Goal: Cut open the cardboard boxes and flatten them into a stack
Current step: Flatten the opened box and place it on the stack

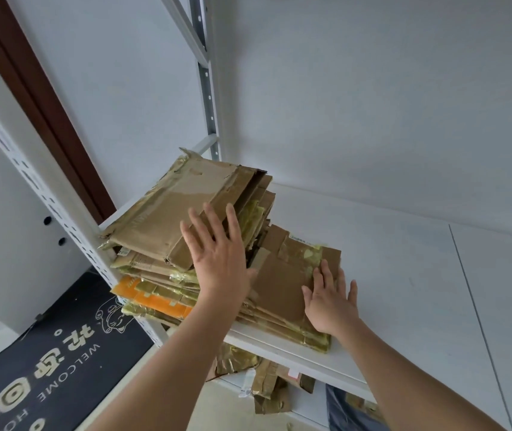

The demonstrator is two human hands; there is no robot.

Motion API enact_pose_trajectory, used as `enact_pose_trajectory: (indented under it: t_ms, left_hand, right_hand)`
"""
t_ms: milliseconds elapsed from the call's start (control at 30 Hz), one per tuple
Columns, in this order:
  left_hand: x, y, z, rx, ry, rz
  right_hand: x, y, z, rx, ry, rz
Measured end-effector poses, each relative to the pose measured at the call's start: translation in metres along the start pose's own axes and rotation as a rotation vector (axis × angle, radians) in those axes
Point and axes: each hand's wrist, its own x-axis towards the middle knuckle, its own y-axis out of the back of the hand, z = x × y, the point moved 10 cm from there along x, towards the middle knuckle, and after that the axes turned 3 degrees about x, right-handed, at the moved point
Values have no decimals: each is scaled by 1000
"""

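A tall stack of flattened boxes [167,244] sits at the left end of a white shelf [404,275], its top sheet tilted. The left hand [217,253] lies against the stack's right side, fingers straight and spread wide. Just right of that hand is a lower pile [282,287] of flat cardboard — the right hand [331,301] rests flat on its near right corner, fingers straight. Below the hands, under the shelf, lie taped cardboard scraps [264,387]; down to the left, a dark doormat [55,368].
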Motion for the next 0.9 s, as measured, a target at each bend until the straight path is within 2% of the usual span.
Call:
enact_pose_trajectory:
  t_ms: [67,333,467,733,900]
  left_hand:
    - [-3,-14,-1,52,-15,-45]
    - [4,-25,2,-40,-58,-48]
    - [7,-31,11,73,-172,-102]
    - [-1,-31,11,-52,-153,-135]
    - [1,-34,17,-20,-180,-124]
  right_hand:
    - [0,-1,1,6,-1,1]
    - [0,-2,5,10,-2,3]
    - [0,-4,5,35,-5,1]
    - [1,-12,3,172,-43,-55]
    - [1,-15,1,87,-79,-34]
